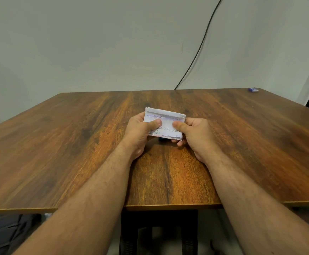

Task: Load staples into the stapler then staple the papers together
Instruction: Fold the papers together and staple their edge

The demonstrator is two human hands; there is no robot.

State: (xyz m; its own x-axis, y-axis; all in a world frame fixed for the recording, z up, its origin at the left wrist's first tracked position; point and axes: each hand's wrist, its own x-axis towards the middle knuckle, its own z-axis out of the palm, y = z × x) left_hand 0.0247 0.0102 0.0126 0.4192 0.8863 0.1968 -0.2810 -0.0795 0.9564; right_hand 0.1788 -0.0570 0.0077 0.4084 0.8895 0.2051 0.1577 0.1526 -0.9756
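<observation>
Both hands [140,131] [196,135] pinch papers [165,119] mid-table [76,144]; stapler possibly beneath.

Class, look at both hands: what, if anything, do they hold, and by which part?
Both hands hold one small stack of papers. The left hand grips its left end and the right hand its right end, thumbs pressed on top.

Matt white papers [165,120]; smooth wood-grain table [242,144].
</observation>
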